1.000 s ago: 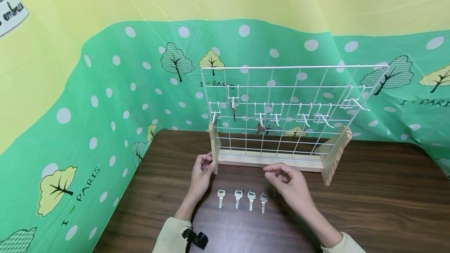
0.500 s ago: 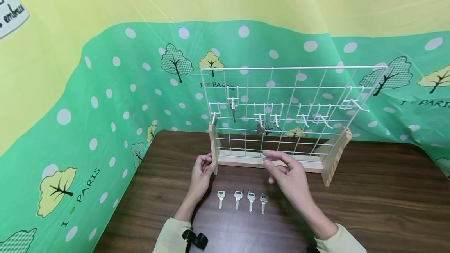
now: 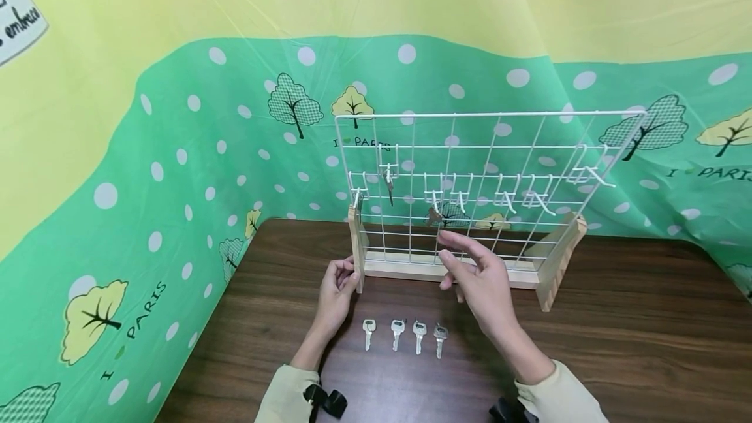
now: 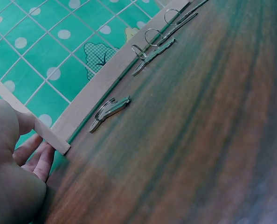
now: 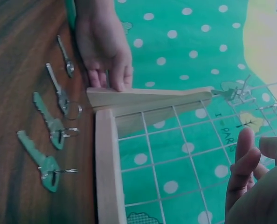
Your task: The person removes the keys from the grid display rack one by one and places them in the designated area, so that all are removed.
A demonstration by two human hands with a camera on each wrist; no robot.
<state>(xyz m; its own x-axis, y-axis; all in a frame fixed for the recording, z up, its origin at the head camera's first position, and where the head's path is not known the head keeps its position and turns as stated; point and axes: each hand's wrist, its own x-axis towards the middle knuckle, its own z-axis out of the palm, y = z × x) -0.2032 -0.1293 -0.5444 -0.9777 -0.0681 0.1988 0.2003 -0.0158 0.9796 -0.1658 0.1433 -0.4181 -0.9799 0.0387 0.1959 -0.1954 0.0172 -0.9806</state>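
Note:
A white wire grid rack (image 3: 470,147) stands upright on a wooden base with wooden side feet. My left hand (image 3: 336,296) grips its left wooden foot (image 3: 355,247), thumb on the near side, as the left wrist view also shows. My right hand (image 3: 483,282) is raised in front of the grid, thumb and index finger apart, with nothing visible between them. Just above its fingertips, a key (image 3: 435,215) hangs from a hook. Another key (image 3: 390,187) hangs higher to the left. Several keys (image 3: 419,337) lie in a row on the table, small rings through their heads.
More white hooks (image 3: 508,201) line the grid, with a longer one (image 3: 593,173) at the far right. The dark wooden table (image 3: 646,318) extends on both sides. A patterned green and yellow cloth (image 3: 205,149) hangs behind and to the left.
My right hand has risen from near the base to the lower grid, its thumb and index finger spreading apart. My left hand stays on the wooden foot. The keys stay put.

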